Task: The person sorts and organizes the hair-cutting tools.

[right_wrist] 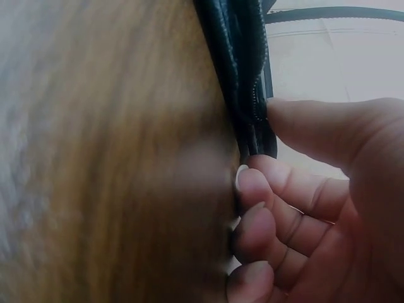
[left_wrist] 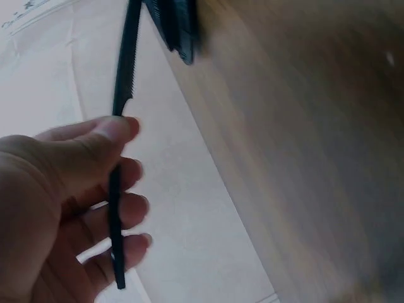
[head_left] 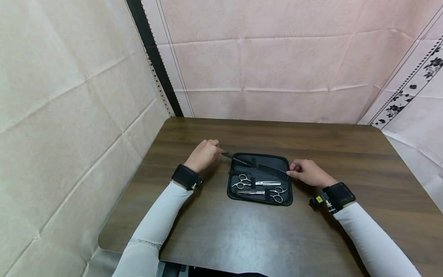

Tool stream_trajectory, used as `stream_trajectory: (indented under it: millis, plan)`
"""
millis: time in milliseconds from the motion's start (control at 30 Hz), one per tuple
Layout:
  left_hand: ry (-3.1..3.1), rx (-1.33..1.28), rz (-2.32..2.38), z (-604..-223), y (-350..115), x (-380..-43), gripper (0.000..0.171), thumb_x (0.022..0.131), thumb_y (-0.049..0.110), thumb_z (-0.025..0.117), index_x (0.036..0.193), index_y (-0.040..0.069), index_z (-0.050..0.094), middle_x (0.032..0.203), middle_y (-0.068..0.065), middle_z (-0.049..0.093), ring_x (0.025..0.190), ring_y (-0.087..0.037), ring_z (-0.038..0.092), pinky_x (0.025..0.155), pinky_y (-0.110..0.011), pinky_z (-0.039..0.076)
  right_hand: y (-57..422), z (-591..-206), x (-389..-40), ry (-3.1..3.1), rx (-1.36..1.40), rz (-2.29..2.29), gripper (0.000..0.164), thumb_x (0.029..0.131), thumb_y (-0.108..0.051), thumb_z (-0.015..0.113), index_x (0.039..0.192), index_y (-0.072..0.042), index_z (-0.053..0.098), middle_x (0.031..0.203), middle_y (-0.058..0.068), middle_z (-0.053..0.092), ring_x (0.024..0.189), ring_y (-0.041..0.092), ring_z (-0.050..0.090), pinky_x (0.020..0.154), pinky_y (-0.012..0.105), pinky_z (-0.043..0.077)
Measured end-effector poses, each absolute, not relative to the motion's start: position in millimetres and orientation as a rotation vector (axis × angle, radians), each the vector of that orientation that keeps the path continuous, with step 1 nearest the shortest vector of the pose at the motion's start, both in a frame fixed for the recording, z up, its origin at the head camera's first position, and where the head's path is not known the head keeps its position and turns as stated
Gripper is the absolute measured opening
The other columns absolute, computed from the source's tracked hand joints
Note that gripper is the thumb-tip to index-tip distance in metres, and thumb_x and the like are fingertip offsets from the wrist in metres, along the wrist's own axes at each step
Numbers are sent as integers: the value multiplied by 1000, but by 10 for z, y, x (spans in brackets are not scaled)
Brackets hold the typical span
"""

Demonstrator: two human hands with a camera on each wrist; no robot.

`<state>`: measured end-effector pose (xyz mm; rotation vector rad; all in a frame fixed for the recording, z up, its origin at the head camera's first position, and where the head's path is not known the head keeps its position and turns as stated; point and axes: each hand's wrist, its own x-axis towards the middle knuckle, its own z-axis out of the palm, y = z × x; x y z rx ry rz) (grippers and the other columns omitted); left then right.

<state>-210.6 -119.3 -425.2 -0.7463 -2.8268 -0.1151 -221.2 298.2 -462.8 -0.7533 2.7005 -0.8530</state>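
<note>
My left hand (head_left: 205, 154) grips a slim black comb (left_wrist: 128, 60) by its thin handle, between thumb and curled fingers. The toothed end reaches over the upper left part of an open black zip case (head_left: 263, 157). At the case's right edge, my right hand (head_left: 307, 172) pinches the zipped rim (right_wrist: 257, 95) between thumb and index finger. Inside the case lie a wide black comb (head_left: 272, 171) and two pairs of silver scissors, one pair (head_left: 264, 183) above the other (head_left: 254, 192), under black straps. The tip of the slim comb is hard to make out against the dark lining.
The case lies flat on a brown wooden table (head_left: 214, 227) with rounded corners. Pale cloth walls (head_left: 277, 69) stand behind the table and along its left side (head_left: 69, 134). A cloth with a black floral border (head_left: 398, 104) hangs at the right.
</note>
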Motion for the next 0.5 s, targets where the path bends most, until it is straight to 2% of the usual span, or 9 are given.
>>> stream_trajectory:
  millis: [333,500]
  plan:
    - [-2691,-856,40,-4377,-1260,-2297,23,99,9,69,118,16,81,95,-1,61,84,-18,53,77,-32,39,2972,-4629,-2207,2705,-743,-846,16,100,-23,70,97,-8,66,85,2,62,76,17,54,67,29,45]
    - [-2639,-878,95,-4435,-1268,-2376,25,99,9,70,119,18,80,99,-2,65,89,-18,59,88,-37,40,2972,-4629,-2202,2715,-731,-838,15,100,-22,70,96,-8,65,84,3,61,75,17,54,67,30,45]
